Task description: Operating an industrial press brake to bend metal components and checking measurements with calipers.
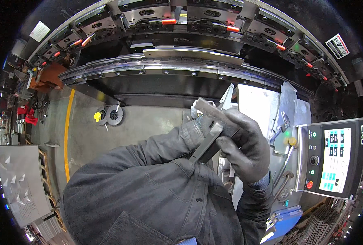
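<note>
In front of my chest, a bent grey metal piece (208,142) is held up at a slant. It has a flat, scuffed upper plate and a long dark arm with a pale end; whether this is one part or two I cannot tell. My right hand (249,149), in a dark grey glove, is closed on its right side, thumb below and fingers above. My left hand (204,122) comes in from the left behind the piece. Only a bit of its glove shows beyond the sleeve cuff, and its fingers are hidden.
A press brake with a long lower bed (173,67) spans the far side. At right are a control panel (332,159), a caliper (280,130) and a yellow-headed mallet (292,142) on a worktop. Dark discs (115,115) lie on the floor; sheet metal (22,179) stands left.
</note>
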Demonstrator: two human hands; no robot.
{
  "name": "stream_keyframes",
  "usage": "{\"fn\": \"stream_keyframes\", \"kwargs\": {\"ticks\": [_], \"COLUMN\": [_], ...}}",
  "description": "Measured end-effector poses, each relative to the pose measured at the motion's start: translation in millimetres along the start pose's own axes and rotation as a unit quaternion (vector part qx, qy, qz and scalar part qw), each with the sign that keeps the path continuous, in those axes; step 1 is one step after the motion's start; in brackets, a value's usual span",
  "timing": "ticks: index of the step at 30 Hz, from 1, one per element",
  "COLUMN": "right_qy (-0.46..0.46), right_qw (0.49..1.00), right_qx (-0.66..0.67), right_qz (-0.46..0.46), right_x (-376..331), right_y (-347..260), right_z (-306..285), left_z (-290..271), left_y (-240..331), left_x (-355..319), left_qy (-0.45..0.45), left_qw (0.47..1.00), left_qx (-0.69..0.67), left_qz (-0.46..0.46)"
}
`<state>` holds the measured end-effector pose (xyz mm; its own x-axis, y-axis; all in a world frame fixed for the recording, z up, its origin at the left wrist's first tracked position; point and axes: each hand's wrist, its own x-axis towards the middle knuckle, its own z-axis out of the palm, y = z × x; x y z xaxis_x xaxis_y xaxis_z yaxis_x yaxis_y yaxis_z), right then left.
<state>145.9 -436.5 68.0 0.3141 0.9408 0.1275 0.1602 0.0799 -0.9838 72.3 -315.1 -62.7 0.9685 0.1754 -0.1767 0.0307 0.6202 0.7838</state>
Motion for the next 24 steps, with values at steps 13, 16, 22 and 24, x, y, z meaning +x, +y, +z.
{"fn": "stream_keyframes", "kwargs": {"ticks": [13, 16, 22, 24], "right_qy": [0.063, 0.055, 0.015, 0.011], "right_qw": [0.914, 0.906, 0.919, 0.92], "right_qx": [-0.37, -0.407, -0.392, -0.391], "right_qz": [-0.152, -0.099, -0.025, -0.024], "right_x": [-26, -24, -31, -30], "right_y": [3, -4, -10, -12], "right_z": [5, 13, 15, 17], "left_z": [41, 13, -23, -23], "left_y": [65, 35, -31, -31], "left_x": [-26, -14, 51, 50], "left_qy": [0.094, 0.072, 0.006, 0.015], "left_qw": [0.958, 0.964, 0.964, 0.963], "left_qx": [-0.237, -0.248, -0.259, -0.263], "left_qz": [-0.131, -0.061, 0.063, 0.058]}}
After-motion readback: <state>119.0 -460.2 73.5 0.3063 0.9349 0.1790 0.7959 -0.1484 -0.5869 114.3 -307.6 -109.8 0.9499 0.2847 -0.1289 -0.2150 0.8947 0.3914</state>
